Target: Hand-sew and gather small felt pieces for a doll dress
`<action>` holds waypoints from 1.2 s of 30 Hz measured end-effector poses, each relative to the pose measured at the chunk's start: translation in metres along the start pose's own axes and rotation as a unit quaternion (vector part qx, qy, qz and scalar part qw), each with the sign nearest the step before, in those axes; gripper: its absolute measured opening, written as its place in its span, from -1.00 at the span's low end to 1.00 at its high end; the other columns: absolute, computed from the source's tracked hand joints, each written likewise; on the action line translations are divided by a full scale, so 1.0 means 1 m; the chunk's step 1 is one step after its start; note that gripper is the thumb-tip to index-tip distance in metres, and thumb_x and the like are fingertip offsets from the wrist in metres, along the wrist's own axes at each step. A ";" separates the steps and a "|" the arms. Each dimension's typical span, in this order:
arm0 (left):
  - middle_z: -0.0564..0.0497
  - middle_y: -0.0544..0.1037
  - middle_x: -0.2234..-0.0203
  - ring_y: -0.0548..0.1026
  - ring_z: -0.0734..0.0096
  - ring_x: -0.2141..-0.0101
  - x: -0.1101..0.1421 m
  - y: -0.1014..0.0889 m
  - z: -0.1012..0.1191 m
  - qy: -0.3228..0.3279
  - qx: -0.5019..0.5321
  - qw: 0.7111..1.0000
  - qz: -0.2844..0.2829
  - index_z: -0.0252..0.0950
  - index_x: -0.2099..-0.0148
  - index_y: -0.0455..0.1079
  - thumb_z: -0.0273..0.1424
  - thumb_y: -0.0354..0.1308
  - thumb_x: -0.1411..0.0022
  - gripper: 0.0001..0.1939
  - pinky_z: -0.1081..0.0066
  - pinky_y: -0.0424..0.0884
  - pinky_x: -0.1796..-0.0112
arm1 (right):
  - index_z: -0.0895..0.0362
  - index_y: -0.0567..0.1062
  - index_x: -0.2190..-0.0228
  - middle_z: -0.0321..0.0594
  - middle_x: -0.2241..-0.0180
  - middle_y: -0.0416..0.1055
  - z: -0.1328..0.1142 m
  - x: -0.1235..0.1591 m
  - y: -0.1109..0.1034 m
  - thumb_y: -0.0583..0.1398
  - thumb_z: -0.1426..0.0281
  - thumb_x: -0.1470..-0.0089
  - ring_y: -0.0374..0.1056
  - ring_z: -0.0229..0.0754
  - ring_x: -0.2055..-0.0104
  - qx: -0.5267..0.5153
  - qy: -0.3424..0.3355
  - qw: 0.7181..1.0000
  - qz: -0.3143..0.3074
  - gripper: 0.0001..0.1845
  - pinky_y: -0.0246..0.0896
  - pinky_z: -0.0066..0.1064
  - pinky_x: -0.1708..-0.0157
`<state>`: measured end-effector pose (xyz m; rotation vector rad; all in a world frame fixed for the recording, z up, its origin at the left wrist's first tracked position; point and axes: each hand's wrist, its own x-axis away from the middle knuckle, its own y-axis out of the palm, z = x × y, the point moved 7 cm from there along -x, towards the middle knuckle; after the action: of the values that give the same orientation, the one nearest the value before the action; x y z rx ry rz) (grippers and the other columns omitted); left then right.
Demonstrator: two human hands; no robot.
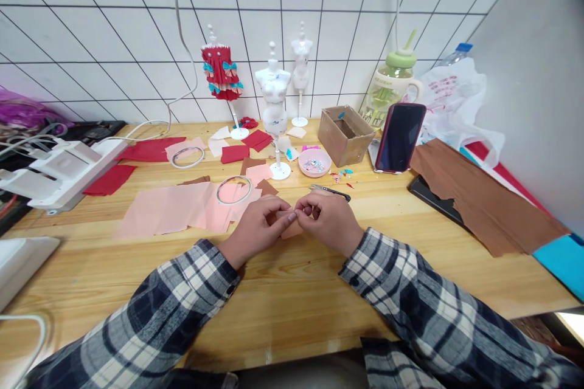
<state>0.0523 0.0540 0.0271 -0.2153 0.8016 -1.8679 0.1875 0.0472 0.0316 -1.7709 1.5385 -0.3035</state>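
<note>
My left hand [258, 223] and my right hand [329, 219] meet over the middle of the wooden table [292, 292], fingers curled and pinched together on a small tan piece of fabric [291, 230]. Most of that piece is hidden under the fingers. Just beyond my right hand lie small scissors [331, 191]. Left of my left hand spreads a sheet of pink fabric [173, 209] with a wire ring [233, 189] on it.
Three small white mannequins stand at the back, one [222, 73] in a red dress, another [274, 106] bare. Nearby are a pink bead dish [314, 161], a cardboard box [344, 134], a propped phone [400, 137], brown fabric [483, 197], red fabric scraps [150, 149] and a white machine [59, 170].
</note>
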 end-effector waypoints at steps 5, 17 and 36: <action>0.04 0.48 0.53 0.39 0.41 0.43 -0.001 -0.002 0.002 0.000 -0.017 1.000 0.018 -0.29 0.42 0.44 -0.31 0.10 -0.21 -0.79 0.42 0.28 0.37 | 0.12 0.52 0.47 -0.29 0.49 0.40 -0.003 0.002 0.002 0.23 0.41 0.00 0.24 -0.28 0.45 -0.002 0.002 1.000 0.003 -0.94 0.06 -0.43 0.46; 0.05 0.48 0.55 0.39 0.42 0.45 -0.002 0.000 -0.003 -0.014 0.017 1.000 0.010 -0.28 0.47 0.42 -0.33 0.11 -0.16 -0.80 0.44 0.29 0.38 | 0.13 0.47 0.47 -0.33 0.51 0.38 0.001 0.003 0.008 0.22 0.44 0.06 0.22 -0.29 0.48 -0.057 0.032 0.998 0.007 -0.98 0.09 -0.45 0.45; 0.04 0.52 0.50 0.43 0.40 0.41 -0.001 -0.002 -0.013 -0.044 0.053 0.997 0.023 -0.30 0.44 0.43 -0.30 0.13 -0.17 -0.79 0.44 0.31 0.33 | 0.12 0.55 0.38 -0.32 0.51 0.39 -0.007 0.004 0.000 0.23 0.42 -0.04 0.23 -0.29 0.48 -0.026 -0.031 0.998 0.047 -0.92 0.10 -0.44 0.44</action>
<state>0.0448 0.0607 0.0189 -0.2083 0.6409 -1.8387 0.1846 0.0407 0.0348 -1.7262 1.5922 -0.1609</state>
